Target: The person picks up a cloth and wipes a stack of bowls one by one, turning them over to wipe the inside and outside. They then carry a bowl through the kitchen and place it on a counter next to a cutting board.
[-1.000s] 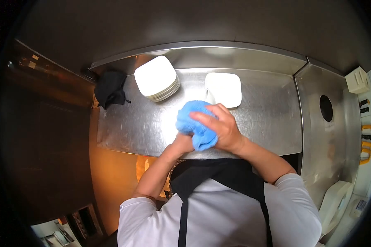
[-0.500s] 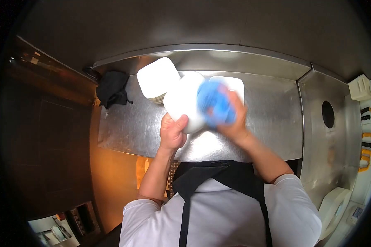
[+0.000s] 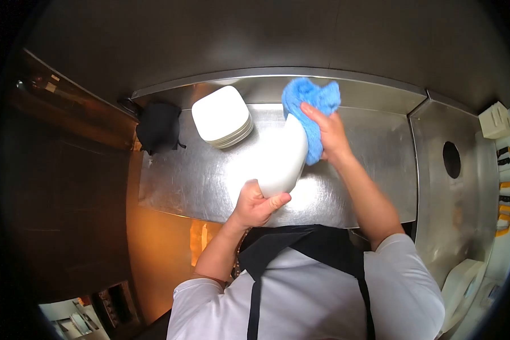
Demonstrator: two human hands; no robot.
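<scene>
My left hand (image 3: 257, 206) grips the near edge of a white plate (image 3: 284, 161), which is tilted up over the steel counter. In my right hand (image 3: 333, 135) is a fluffy blue cloth (image 3: 307, 97), its thumb lying over the fabric. The cloth lies against the plate's far right edge and partly hides it. Left of the held plate, a stack of white square plates (image 3: 222, 116) with rounded corners stands on the counter.
The steel counter (image 3: 175, 184) has a raised back edge (image 3: 374, 88). Bunched black fabric (image 3: 160, 127) lies at its left end. To the right is a steel surface with a round dark hole (image 3: 451, 160), and knives with yellow and black handles (image 3: 503, 218) are by the wall.
The plate has turned to a steeper tilt, and my left hand has shifted right and nearer me. The cloth has moved up to the plate's far edge. A white square shape behind it no longer shows.
</scene>
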